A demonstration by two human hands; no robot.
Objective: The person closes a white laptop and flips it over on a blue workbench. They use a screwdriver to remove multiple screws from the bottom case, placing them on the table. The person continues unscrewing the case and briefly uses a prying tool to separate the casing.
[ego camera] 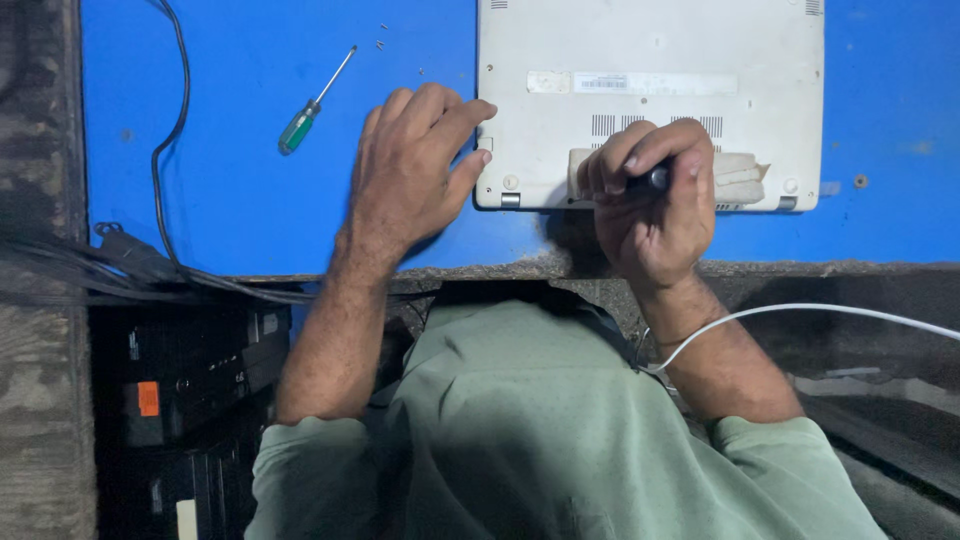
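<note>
A white laptop (650,60) lies upside down on a blue table (240,200), its near edge towards me. My left hand (412,170) rests flat on the table, fingertips touching the laptop's near left corner. My right hand (655,205) is closed around a dark tool handle (652,180) at the laptop's near edge, over a strip of beige tape (740,178). The tool's tip is hidden by my fingers.
A green-handled screwdriver (305,118) lies left of my left hand, with several tiny screws (381,40) beyond it. A black cable (165,150) runs down the table's left side. A white cable (800,312) crosses my right wrist. Dark equipment (180,380) sits below the table.
</note>
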